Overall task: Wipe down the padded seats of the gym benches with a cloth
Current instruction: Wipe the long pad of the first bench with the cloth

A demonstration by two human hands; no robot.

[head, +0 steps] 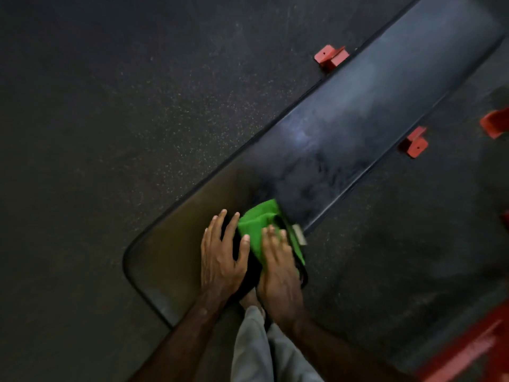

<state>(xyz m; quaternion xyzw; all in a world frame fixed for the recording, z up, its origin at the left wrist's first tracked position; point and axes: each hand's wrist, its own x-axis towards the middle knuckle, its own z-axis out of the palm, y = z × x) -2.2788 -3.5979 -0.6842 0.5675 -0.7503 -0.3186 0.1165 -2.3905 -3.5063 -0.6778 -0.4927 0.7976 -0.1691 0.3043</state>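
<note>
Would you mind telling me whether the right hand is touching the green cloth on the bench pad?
Touching. The head view shows the right hand lying flat on the green cloth, its fingers overlapping the fabric and pressing it onto the bench pad.

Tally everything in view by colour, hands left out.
Green: 1, the cloth
Black: 1, the bench pad
Red: 4, the frame feet and the frame piece at bottom right
Total: 6
</note>
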